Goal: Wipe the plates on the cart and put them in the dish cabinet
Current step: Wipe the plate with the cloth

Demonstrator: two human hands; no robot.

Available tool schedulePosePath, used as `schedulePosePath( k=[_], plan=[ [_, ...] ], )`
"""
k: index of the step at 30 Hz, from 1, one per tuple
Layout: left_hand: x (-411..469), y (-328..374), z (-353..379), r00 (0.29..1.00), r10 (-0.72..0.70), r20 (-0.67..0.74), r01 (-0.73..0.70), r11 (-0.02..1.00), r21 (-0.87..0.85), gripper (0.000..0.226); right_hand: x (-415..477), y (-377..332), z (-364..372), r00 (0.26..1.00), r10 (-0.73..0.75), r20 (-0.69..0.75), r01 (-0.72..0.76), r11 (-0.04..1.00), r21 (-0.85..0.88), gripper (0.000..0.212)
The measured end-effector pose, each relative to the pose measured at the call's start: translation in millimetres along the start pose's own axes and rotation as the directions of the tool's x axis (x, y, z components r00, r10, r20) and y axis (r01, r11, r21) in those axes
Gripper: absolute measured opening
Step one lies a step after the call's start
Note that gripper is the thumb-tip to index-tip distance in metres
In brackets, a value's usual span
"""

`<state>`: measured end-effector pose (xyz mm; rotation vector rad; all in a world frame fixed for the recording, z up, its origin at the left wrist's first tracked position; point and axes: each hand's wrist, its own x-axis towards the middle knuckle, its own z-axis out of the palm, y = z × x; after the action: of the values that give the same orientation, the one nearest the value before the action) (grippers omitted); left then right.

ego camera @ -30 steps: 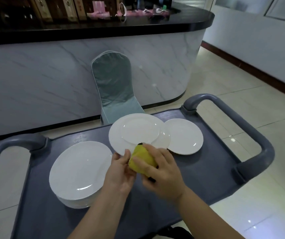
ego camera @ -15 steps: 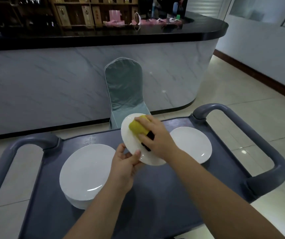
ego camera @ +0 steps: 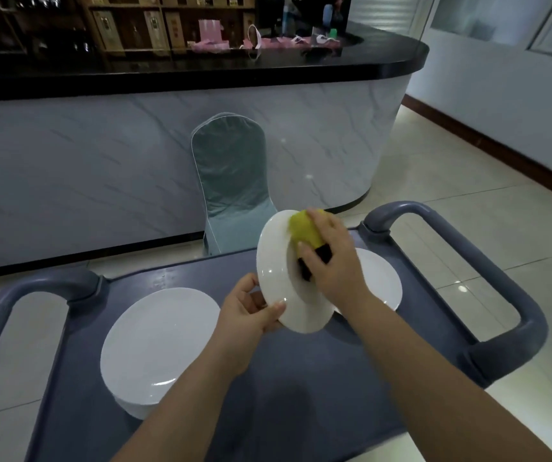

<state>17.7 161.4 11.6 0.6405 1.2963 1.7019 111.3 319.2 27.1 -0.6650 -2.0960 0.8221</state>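
Clearly, the wiping step is in hand. A white dinner plate (ego camera: 274,271) is held steeply tilted above the middle of the cart (ego camera: 301,395), clear of its top, with the face turned toward the right. Its near rim is pinched by the left hand (ego camera: 247,311), thumb on the face and fingers curled behind. A yellow sponge (ego camera: 306,228) with a dark scouring side is pressed against the far part of the face by the right hand (ego camera: 334,261), whose fingers are curled over it. A stack of plates (ego camera: 157,341) is seen by the cart's left edge, and a single plate (ego camera: 381,281) lies toward the far right corner, partly hidden by the right wrist. No dish cabinet is shown.

The next move probably calls for the sponge to be drawn back down across the face, with the pinch kept firm, since the plate is carried by one edge only.

Compared with a second ago, the plate is tipped from nearly flat to steeply on edge, and the sponge is carried from the near rim to the far rim. The stack and the single plate are left unmoved.
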Motion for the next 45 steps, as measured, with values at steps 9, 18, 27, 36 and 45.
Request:
schedulePosePath(
  k=[9, 18, 27, 36, 45],
  plan=[
    [16, 2, 20, 0.992, -0.063, 0.113, 0.074, 0.993, -0.097, 0.038, -40, 51, -58, 0.987, 0.021, -0.161, -0.048, 0.986, -0.161, 0.052],
    [48, -5, 36, 0.983, -0.177, 0.056, 0.182, 0.979, -0.096, 0.023, -92, 67, -65, 1.0, -0.028, 0.01, 0.029, 0.98, -0.197, 0.053],
    [142, -2, 109, 0.976, 0.139, 0.166, -0.211, 0.442, 0.872, 0.025, -113, 100, -129, 0.857, 0.416, -0.304, -0.445, 0.895, -0.03, 0.059],
    [166, -55, 141, 0.847, 0.036, 0.53, -0.504, -0.258, 0.824, 0.046, -122, 116, -145, 0.835, 0.475, -0.28, -0.496, 0.868, -0.007, 0.064],
    [157, -122, 101, 0.764, -0.109, 0.636, -0.641, -0.244, 0.728, 0.047, -122, 134, -141, 0.852, 0.489, -0.188, -0.502, 0.865, -0.026, 0.06]
  ],
)
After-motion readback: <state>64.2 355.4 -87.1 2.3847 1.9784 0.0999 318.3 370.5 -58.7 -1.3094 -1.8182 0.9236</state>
